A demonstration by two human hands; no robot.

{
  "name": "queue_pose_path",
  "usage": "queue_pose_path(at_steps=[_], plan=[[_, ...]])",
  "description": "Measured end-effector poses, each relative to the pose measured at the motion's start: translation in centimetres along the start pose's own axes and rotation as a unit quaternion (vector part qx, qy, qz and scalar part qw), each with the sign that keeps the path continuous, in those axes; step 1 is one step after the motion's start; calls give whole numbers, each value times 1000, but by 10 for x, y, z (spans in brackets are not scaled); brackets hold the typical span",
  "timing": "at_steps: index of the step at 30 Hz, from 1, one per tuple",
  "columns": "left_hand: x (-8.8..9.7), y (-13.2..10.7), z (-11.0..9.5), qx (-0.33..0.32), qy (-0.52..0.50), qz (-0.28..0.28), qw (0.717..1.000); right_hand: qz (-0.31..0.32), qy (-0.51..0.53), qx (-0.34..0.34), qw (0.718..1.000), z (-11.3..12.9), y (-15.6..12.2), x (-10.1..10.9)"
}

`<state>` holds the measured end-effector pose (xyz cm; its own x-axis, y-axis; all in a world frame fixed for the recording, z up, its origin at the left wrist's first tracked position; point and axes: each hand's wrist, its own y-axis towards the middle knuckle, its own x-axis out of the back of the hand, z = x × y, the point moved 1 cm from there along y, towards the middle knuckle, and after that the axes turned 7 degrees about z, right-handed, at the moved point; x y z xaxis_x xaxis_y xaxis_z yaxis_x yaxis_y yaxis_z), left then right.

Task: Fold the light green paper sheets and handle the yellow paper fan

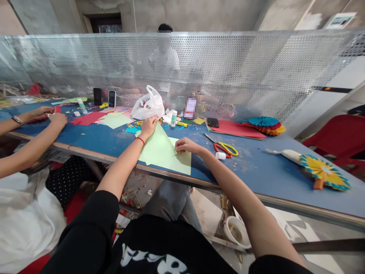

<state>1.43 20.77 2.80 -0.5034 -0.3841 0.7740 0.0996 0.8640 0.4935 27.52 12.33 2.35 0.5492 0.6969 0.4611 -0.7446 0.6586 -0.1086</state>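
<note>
Light green sheets of paper (156,148) lie overlapping at the table's front edge, the top one lifted and slanting. My left hand (149,126) pinches the raised far corner of that sheet. At its right edge, my right hand (186,146) has its fingers curled and closed on the paper; the fingertips are partly hidden. Right of my right hand are scissors (225,148) with red and yellow handles, blades apart, and a white cap (220,155). Beyond the sheets stand a glue stick (173,118) and a white plastic bag (148,104).
A co-worker's hands (57,116) handle paper at the left, near red sheets (88,118). A phone (213,122) rests on red paper (239,129). A yellow-and-blue folded paper fan (325,171) lies at the right. A perforated metal screen (242,72) borders the table's back.
</note>
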Motion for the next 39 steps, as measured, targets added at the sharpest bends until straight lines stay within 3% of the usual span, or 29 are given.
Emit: queue_pose_path(at_steps=[14, 29, 39], plan=[[-13, 6, 13, -13, -29, 19, 999, 54, -1, 9, 998, -4, -2, 4], [3, 4, 7, 5, -27, -2, 1000, 76, -6, -8, 997, -6, -2, 13], [15, 1, 13, 24, -38, -65, 997, 84, -4, -13, 996, -4, -10, 15]])
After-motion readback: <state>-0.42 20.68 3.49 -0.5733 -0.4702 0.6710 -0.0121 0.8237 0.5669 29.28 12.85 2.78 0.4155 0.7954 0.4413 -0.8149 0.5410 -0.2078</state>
